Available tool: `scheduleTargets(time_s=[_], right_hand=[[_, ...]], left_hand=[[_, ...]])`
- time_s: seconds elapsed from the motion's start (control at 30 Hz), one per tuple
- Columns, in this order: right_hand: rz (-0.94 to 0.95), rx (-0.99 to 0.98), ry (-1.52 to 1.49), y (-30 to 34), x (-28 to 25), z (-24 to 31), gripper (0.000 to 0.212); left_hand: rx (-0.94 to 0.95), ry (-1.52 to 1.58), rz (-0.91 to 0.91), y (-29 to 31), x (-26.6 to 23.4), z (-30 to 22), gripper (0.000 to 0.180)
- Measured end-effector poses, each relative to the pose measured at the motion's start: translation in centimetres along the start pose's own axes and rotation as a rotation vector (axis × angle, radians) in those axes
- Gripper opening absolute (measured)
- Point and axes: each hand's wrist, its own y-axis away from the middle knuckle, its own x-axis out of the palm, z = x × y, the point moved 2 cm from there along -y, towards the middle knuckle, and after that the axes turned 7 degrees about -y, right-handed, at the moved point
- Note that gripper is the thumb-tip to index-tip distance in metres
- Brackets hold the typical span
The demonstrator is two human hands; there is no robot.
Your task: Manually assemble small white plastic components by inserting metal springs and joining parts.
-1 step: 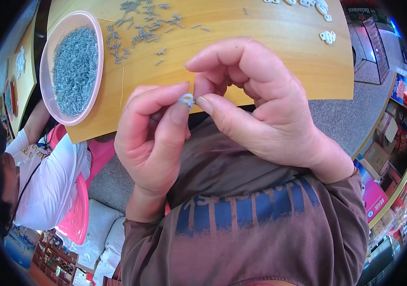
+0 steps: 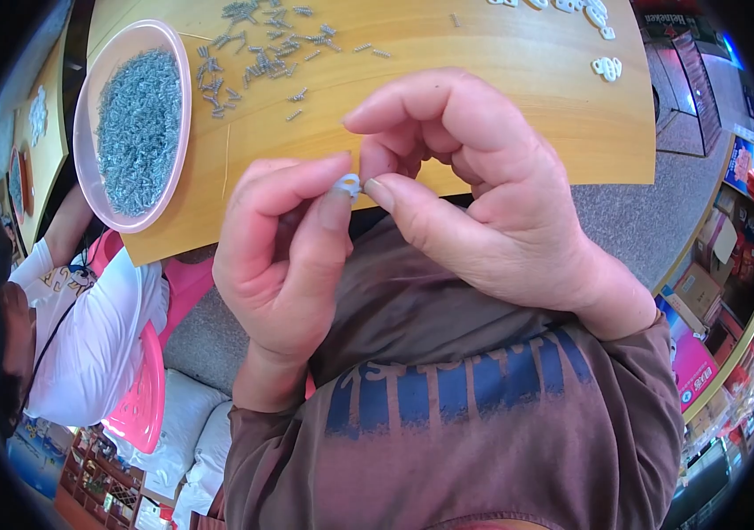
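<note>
My left hand [image 2: 284, 256] pinches a small white plastic piece [image 2: 350, 185] with an opening in it, between thumb and forefinger. Close against its right end, the thumb and forefinger of my right hand [image 2: 474, 177] are pinched together. Whatever lies between those right fingertips is too small and hidden to make out. Both hands are raised over the near edge of the wooden table [image 2: 518, 124]. Beyond them, loose metal springs [image 2: 271, 62] are scattered on the tabletop.
At the left of the table stands a pink oval basin [image 2: 184, 132] heaped with small springs. Several white plastic pieces [image 2: 606, 69] lie at the far right. A person in a white sleeve [image 2: 103, 327] sits to my left beside a pink chair [image 2: 143, 397]. Shelves with boxes [image 2: 699, 287] stand at right.
</note>
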Motion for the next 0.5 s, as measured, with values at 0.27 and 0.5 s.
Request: scheduleTargets(time_s=[0.27, 0.5], right_hand=[[-0.041, 0.236, -0.347, -1.0, 0.1, -0.6, 0.027], [-0.106, 0.291, -0.566, -1.3, 0.5, -0.6, 0.023]], left_hand=[[0.019, -0.117, 0.059, -0.7, -0.8, 0.1, 0.016], [-0.143, 0.177, -0.003, -1.0, -0.6, 1.0, 0.019]])
